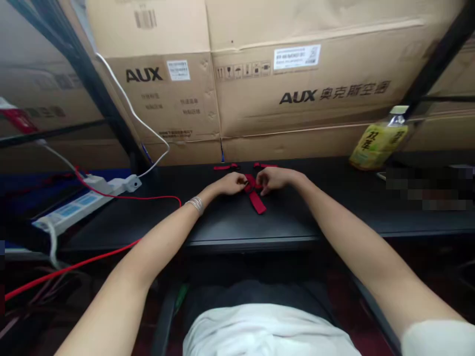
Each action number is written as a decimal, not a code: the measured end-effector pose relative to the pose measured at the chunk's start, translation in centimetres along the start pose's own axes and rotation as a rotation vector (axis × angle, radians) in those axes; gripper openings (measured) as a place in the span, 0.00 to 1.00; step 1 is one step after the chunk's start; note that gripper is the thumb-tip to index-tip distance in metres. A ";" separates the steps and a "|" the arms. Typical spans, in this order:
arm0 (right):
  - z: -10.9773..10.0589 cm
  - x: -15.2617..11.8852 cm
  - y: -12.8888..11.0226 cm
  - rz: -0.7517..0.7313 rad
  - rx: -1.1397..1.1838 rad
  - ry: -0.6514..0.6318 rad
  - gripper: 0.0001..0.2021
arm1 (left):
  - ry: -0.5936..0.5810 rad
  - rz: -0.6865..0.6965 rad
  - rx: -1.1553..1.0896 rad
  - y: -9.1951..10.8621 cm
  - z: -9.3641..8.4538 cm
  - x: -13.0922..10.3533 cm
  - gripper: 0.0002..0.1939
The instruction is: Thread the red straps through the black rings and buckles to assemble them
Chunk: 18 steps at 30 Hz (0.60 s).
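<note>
The left hand has its grip pinched narrow on the left edge of the red strap, the fingertips partly hidden. The right hand curls at the strap's right edge, half open; whether this grip holds the strap or only touches it, I can't tell. The strap lies on the dark surface. Behind it are two smaller red straps; well right of it, beyond a tilted yellow bottle, a pixelated patch hides what's there.

Seen on black counter: red strap mid, two smaller red straps behind, yellow-labelled bottle back right, red cable left.
</note>
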State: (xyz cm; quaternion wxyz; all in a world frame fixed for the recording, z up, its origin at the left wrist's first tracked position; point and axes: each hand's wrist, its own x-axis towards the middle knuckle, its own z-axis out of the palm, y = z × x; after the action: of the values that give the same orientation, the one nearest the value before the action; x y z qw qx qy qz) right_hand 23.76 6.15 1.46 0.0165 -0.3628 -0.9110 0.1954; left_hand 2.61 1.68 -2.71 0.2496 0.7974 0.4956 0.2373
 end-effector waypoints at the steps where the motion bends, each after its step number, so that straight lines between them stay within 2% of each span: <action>1: 0.1 0.0 -0.2 -0.007 -0.001 0.017 0.16 | -0.001 0.009 -0.001 0.0 0.0 0.0 0.06; 5: 0.2 0.0 -0.5 -0.009 0.030 0.068 0.17 | -0.008 0.022 -0.003 0.3 -0.1 -0.1 0.07; 11: 0.2 -0.1 -1.1 0.029 0.102 0.056 0.09 | -0.002 -0.011 -0.012 0.8 -0.1 -0.3 0.06; 18: 1.0 0.9 -0.6 -0.001 -0.131 0.158 0.11 | 0.005 -0.001 -0.001 0.4 0.0 -0.1 0.08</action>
State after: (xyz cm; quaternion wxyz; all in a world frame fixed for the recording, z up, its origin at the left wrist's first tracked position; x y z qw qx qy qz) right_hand 22.52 6.03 0.62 0.0645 -0.3770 -0.9179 0.1061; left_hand 2.81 1.43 -2.51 0.2490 0.7964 0.4963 0.2396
